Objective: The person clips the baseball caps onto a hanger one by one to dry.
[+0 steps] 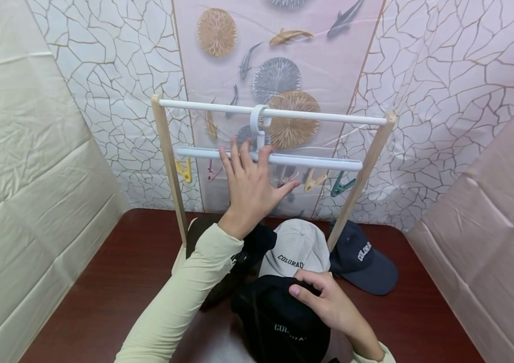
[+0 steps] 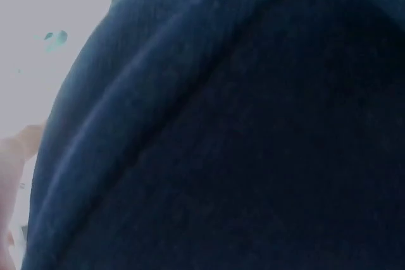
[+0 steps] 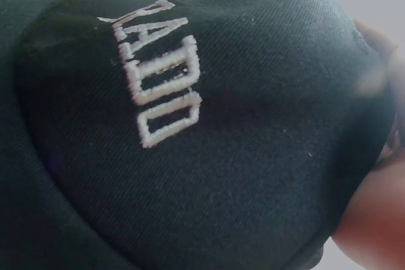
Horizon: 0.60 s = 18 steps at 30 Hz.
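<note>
**Black cap [image 1: 270,302] held low, left grip [image 1: 254,186] spread at the hanger [image 1: 316,162]**

We see the right grip [image 1: 329,302] pinching the black cap by its crown, thumb on top, its pale lettering toward us. The cap sits at the near side of the red-brown surface [image 1: 420,322], in front of a light grey cap [image 1: 300,244]. The left grip is released, fingers spread across the hanger's bar; whether the fingertips touch it, we cannot tell. The white hanger hooks over the rack's rod [image 1: 338,118], with five coloured clips along its underside. We find a navy cap [image 1: 366,267] at right, beside the rack's post [image 1: 361,186], and dark headwear [image 1: 261,242] partly behind the left forearm.
</note>
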Tool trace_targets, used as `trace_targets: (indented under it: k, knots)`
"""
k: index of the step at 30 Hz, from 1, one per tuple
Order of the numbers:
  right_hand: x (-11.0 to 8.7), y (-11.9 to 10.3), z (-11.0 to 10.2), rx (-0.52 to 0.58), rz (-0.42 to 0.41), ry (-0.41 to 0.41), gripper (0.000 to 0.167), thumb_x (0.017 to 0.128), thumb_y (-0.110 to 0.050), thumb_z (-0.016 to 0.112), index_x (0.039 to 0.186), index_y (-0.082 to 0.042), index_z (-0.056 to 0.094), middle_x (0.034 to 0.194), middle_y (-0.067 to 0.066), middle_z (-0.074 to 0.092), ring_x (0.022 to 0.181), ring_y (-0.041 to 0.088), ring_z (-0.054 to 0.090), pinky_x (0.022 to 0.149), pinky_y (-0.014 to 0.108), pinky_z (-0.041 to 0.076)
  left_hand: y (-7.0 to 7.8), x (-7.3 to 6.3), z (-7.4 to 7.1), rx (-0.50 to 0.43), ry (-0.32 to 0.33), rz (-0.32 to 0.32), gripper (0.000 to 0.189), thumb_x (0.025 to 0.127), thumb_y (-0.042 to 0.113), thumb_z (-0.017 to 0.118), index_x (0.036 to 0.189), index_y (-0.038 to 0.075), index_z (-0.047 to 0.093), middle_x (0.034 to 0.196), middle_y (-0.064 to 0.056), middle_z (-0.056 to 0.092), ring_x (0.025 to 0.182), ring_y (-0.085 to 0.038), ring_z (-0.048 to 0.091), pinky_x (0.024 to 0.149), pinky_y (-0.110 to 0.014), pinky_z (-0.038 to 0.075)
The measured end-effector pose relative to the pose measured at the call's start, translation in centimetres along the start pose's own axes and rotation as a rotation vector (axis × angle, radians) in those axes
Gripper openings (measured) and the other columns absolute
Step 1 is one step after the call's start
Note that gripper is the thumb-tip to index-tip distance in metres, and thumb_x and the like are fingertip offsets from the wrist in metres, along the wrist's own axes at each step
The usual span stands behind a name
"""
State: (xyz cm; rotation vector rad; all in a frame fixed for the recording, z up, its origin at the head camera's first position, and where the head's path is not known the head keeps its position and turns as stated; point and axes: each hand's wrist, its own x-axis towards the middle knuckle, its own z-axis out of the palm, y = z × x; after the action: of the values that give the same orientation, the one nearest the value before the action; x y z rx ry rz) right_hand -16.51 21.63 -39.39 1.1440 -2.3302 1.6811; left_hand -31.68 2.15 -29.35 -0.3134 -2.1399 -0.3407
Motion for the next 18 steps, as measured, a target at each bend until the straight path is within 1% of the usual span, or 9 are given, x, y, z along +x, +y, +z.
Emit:
trace_targets:
  k: [3,5,6,8,11,12,13,15,18]
  knots:
    - [-0.1,-0.1,0.0,-0.005,0.033,0.003,0.029,0.104,0.005,0.058,0.093,-0.020,0.069,0.081,0.001,0.065,0.072,0.006,0.059,0.065,0.027,0.052,0.0,-0.1,-0.1,-0.044,-0.010,-0.002,0.099,0.073,0.088,0.072,0.138,0.016,0.050,0.150,-0.030,0.043,0.154,-0.059,0.019,0.127,-0.066,0.010]
    - [-0.1,0.0,0.1,-0.005,0.026,0.001,0.029,0.103,0.006,0.058,0.093,-0.018,0.069,0.082,0.002,0.065,0.073,0.007,0.059,0.066,0.028,0.052,0.0,-0.1,-0.2,-0.073,-0.016,-0.005,0.101,0.071,0.087,0.074,0.138,0.015,0.048,0.151,-0.032,0.041,0.155,-0.059,0.015,0.128,-0.063,0.009]
    - [-0.1,0.0,0.1,-0.005,0.038,0.003,0.029,0.104,0.005,0.058,0.093,-0.019,0.069,0.082,0.001,0.065,0.073,0.007,0.059,0.066,0.028,0.052,0.0,-0.1,-0.2,-0.089,-0.020,-0.006,0.103,0.071,0.087,0.074,0.138,0.015,0.047,0.152,-0.032,0.040,0.155,-0.059,0.014,0.128,-0.061,0.008]
    - [-0.1,0.0,0.1,-0.011,0.036,0.004,0.029,0.104,0.005,0.058,0.093,-0.019,0.069,0.082,0.001,0.065,0.073,0.007,0.059,0.066,0.027,0.052,-0.1,-0.2,-0.3,-0.118,-0.031,-0.009,0.104,0.071,0.086,0.076,0.139,0.014,0.045,0.154,-0.033,0.037,0.156,-0.059,0.011,0.129,-0.061,0.007]
    - [-0.1,0.1,0.2,-0.009,0.028,0.004,0.028,0.104,0.005,0.058,0.093,-0.018,0.069,0.082,0.001,0.065,0.074,0.007,0.059,0.067,0.027,0.052,-0.2,-0.3,-0.5,-0.159,-0.054,-0.018,0.103,0.072,0.082,0.078,0.140,0.014,0.041,0.158,-0.034,0.032,0.157,-0.056,0.008,0.129,-0.060,0.006]
    - [-0.1,0.1,0.2,-0.008,0.037,0.005,0.028,0.104,0.004,0.058,0.093,-0.018,0.069,0.082,0.000,0.065,0.075,0.006,0.059,0.068,0.027,0.052,-0.3,-0.3,-0.6,-0.179,-0.063,-0.019,0.102,0.073,0.080,0.079,0.140,0.013,0.041,0.158,-0.034,0.031,0.157,-0.055,0.008,0.129,-0.061,0.007]
    - [-0.1,0.2,0.2,-0.004,0.026,0.003,0.027,0.104,0.005,0.058,0.093,-0.017,0.069,0.083,0.001,0.065,0.076,0.007,0.059,0.068,0.027,0.052,-0.3,-0.3,-0.7,-0.201,-0.071,-0.017,0.100,0.074,0.078,0.080,0.140,0.013,0.041,0.159,-0.034,0.030,0.158,-0.055,0.007,0.128,-0.061,0.007]
    - [-0.1,0.3,0.2,0.008,0.012,-0.004,0.026,0.104,0.006,0.057,0.095,-0.015,0.069,0.084,0.003,0.065,0.077,0.008,0.060,0.069,0.028,0.052,-0.5,-0.3,-0.9,-0.249,-0.075,-0.010,0.097,0.077,0.075,0.080,0.140,0.012,0.041,0.159,-0.034,0.027,0.157,-0.054,0.009,0.128,-0.061,0.011]
    - [0.0,0.4,0.2,0.023,0.002,-0.017,0.024,0.104,0.007,0.057,0.096,-0.013,0.069,0.084,0.003,0.064,0.077,0.007,0.059,0.067,0.029,0.052,-0.8,-0.5,-1.3,-0.316,-0.079,0.004,0.094,0.080,0.071,0.081,0.141,0.011,0.042,0.157,-0.031,0.024,0.153,-0.051,0.016,0.124,-0.061,0.023]
